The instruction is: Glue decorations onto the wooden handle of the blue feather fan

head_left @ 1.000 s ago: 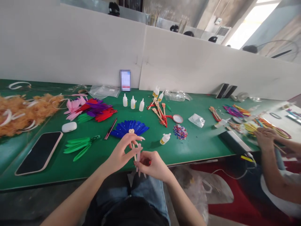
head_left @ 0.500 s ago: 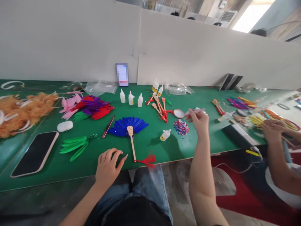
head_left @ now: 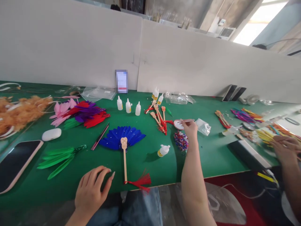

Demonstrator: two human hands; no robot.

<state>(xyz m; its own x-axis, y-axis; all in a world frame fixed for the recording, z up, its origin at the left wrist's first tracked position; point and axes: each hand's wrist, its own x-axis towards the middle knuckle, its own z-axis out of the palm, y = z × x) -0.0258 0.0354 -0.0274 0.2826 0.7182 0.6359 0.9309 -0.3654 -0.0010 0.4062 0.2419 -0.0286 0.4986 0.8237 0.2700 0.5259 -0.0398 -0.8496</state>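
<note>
Long green table (head_left: 207, 157), near edge running across the bottom, white partition closing off the far side. Orange feather heap (head_left: 21, 111) at far left; dark phone (head_left: 14, 163) beside the left near corner. Mixed pile of pink, purple and red feathers (head_left: 82, 113) behind, green feathers (head_left: 58, 157) in front, bare green mat between these and the near edge. Blue feather fan (head_left: 122, 138) at centre, wooden handle pointing toward the near edge, red tassel (head_left: 141, 182) overhanging it. Left hand (head_left: 91, 191) flat on the mat just left of the handle, fingers spread, gripping nothing. Right hand (head_left: 191, 130) stretched out past the bead pile (head_left: 181, 140), fingertips pinched on a thin tool (head_left: 188, 120) over the small round dish (head_left: 178, 124). Small glue bottle (head_left: 163, 150) lying between fan and beads. Another person's hand (head_left: 284, 146) at right edge, well apart.
</note>
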